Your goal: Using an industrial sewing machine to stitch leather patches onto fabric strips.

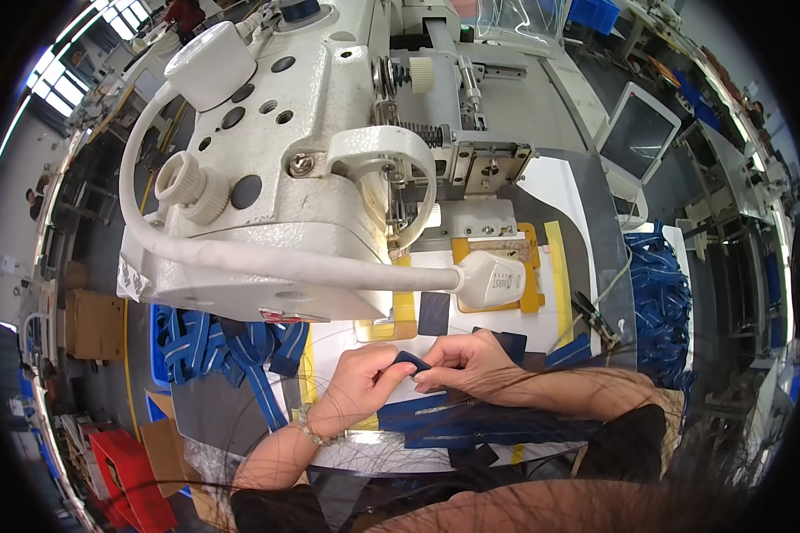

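Both hands are at the front of a large white sewing machine, pinching a small navy fabric piece between them. My left hand grips its left part, thumb on top; my right hand holds its right side with bent fingers. Below them lie navy strips with pale lines along them. A dark rectangle rests on the white work surface behind the hands, near yellow clamp plates. More dark pieces sit just behind my right hand, partly hidden.
Piles of blue strips lie left and right. Thread snips sit right of the plates. A screen stands back right. Cardboard boxes and a red crate are at left. Other people appear at the far edges.
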A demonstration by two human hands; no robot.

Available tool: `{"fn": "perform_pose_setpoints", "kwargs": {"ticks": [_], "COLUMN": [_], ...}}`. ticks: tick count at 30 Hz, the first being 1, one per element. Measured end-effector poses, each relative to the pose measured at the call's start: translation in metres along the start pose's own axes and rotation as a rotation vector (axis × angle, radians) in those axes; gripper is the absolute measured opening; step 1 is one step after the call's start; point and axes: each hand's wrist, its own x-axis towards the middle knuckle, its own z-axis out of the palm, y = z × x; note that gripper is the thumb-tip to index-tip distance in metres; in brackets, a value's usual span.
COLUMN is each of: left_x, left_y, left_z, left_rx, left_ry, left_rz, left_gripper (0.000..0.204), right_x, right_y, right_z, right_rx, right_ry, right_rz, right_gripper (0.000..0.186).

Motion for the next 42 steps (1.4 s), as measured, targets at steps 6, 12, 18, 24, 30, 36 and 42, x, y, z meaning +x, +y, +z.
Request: {"fn": "perform_pose_setpoints", "kwargs": {"ticks": [6, 12, 18, 24, 30, 36, 42], "left_x": [0.000, 0.000, -0.002, -0.007, -0.009, -0.002, -0.006], "left_y": [-0.006, 0.001, -0.003, -0.021, -0.010, 0.001, -0.001], "left_z": [-0.009, -0.010, -0.011, 0.004, 0.002, -0.007, -0.004], "left_rx": [0.099, 0.085, -0.125, -0.169, -0.130, -0.077, -0.060], "left_ry": [-0.092, -0.262, -0.168, -0.118, -0.086, -0.101, -0.078], "left_rz": [0.196, 0.276, -0.035, 0.014, 0.005, -0.057, -0.042], "left_gripper": [0.025, 0.024, 0.022, 0.021, 0.024, 0.022, 0.024], "right_x": [0.004, 0.007, 0.011, 0.011, 0.011, 0.009, 0.009], "right_y": [-0.014, -0.016, -0.011, 0.003, 0.006, 0.004, 0.010], "right_z": [-0.007, -0.009, -0.011, -0.006, -0.005, -0.003, 0.000], "right_rx": [-0.583, -0.608, -0.133, 0.004, 0.032, -0.004, -0.026], "right_ry": [-0.091, -0.244, -0.209, -0.117, -0.111, -0.132, -0.117], "right_rz": [-0.216, -0.225, 0.016, 0.001, 0.013, 0.037, 0.017], "right_gripper": [0.020, 0.020, 0.018, 0.019, 0.019, 0.021, 0.024]}}
